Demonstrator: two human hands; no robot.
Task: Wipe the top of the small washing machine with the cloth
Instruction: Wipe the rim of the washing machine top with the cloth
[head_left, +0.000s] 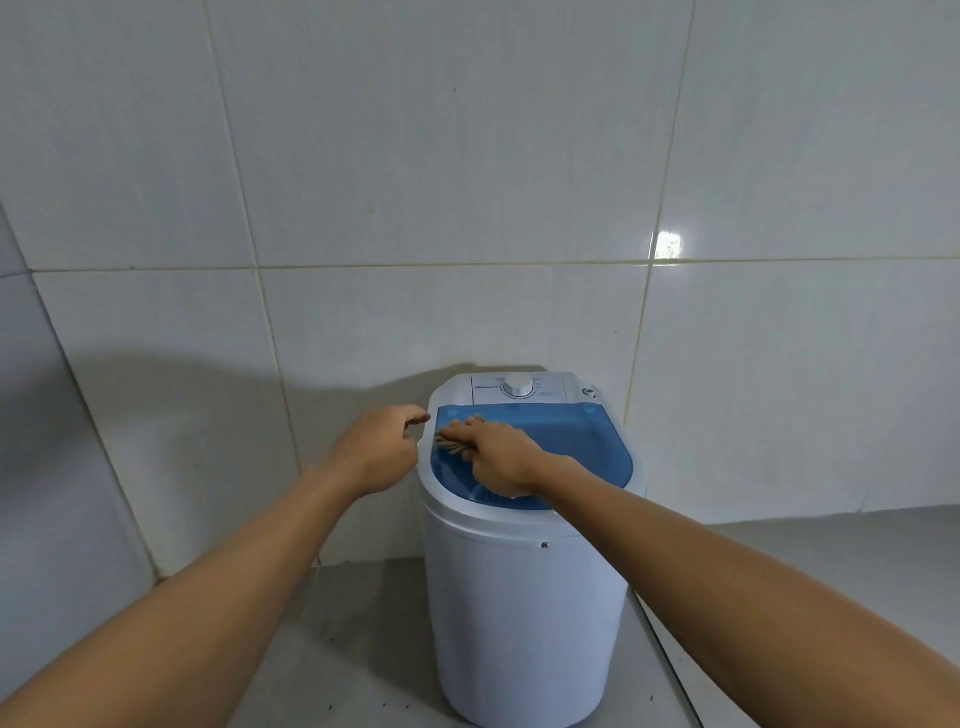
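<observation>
A small white washing machine (524, 613) stands on the floor against the tiled wall. Its top has a translucent blue lid (576, 441) and a white control panel with a round dial (518, 386) at the back. My right hand (496, 457) lies flat on the left part of the lid, pressing a small beige cloth (448, 443) that shows under the fingers. My left hand (382, 447) hovers just left of the machine's rim, fingers loosely curled and apart, holding nothing.
White tiled walls (467, 182) meet in a corner at the left. The machine stands on a grey floor (353, 649), with a raised grey ledge (841, 551) to its right.
</observation>
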